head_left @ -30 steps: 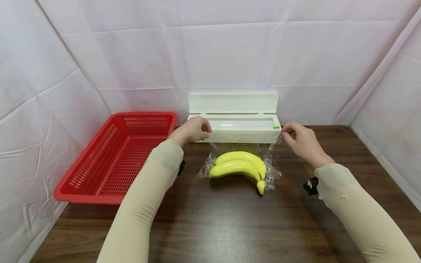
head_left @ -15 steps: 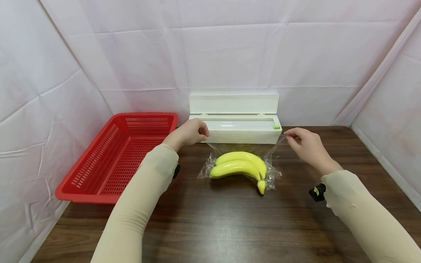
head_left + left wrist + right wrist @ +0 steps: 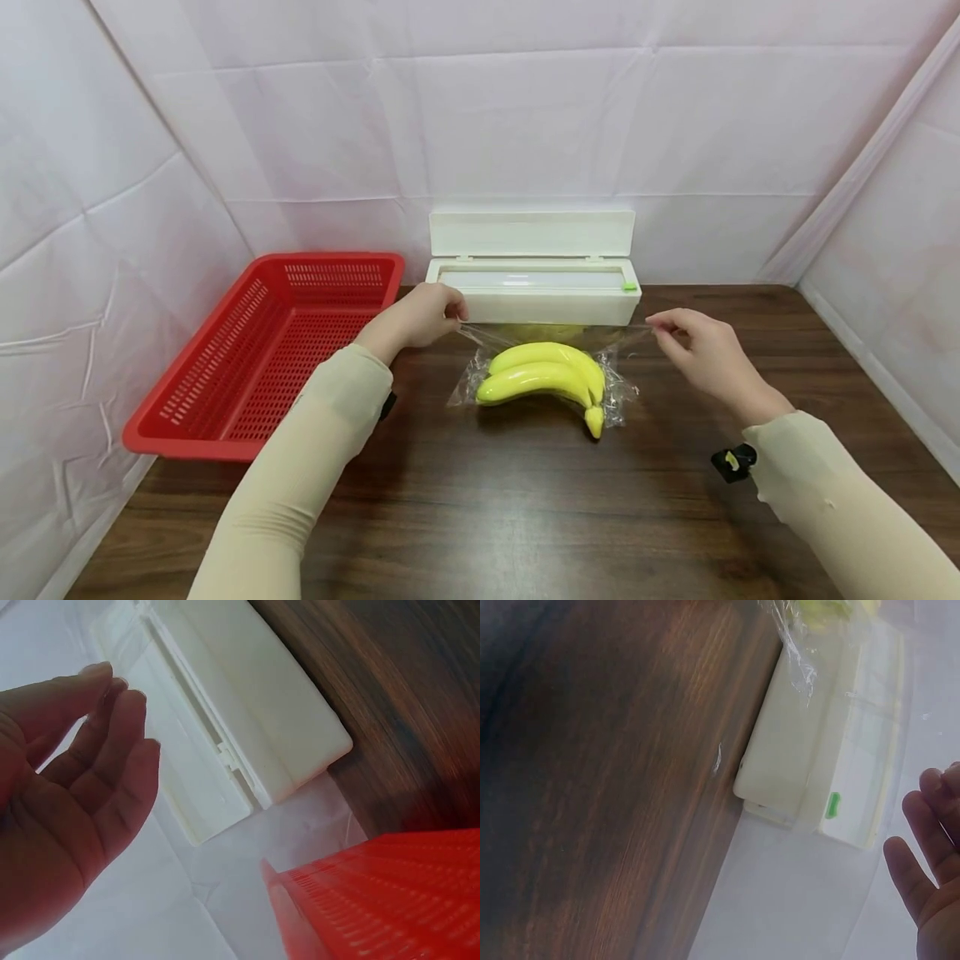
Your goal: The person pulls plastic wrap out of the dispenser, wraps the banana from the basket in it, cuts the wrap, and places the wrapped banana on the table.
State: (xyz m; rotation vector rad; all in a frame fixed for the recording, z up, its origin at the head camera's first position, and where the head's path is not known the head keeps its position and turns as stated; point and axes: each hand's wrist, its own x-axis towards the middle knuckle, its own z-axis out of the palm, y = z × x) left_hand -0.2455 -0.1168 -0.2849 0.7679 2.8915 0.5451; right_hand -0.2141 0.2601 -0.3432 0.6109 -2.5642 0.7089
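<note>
Two yellow bananas [image 3: 543, 379], joined at the stem, lie on the dark wood table in the head view. Clear cling film [image 3: 617, 398] lies about them, crumpled at both sides. Its far edge is stretched in a line between the two hands. The left hand [image 3: 416, 318] pinches the left corner of this edge, above the table and in front of the dispenser's left end. At the right corner, the right hand [image 3: 701, 354] pinches the film between thumb and finger. Behind stands a white cling film dispenser [image 3: 540, 308], lid up. In the wrist views the film at the fingertips is hard to see.
A red plastic basket [image 3: 202, 450] with slotted walls stands on the left, close to the left forearm. The dispenser carries a green slide cutter [image 3: 628, 287] at its right end. White cloth walls [image 3: 525, 125] surround the table [image 3: 480, 517] at the back and sides.
Both hands have come down and nearer the wearer, spreading slightly apart. The film's stretched edge has moved away from the dispenser's front toward the bananas. The bananas stay put.
</note>
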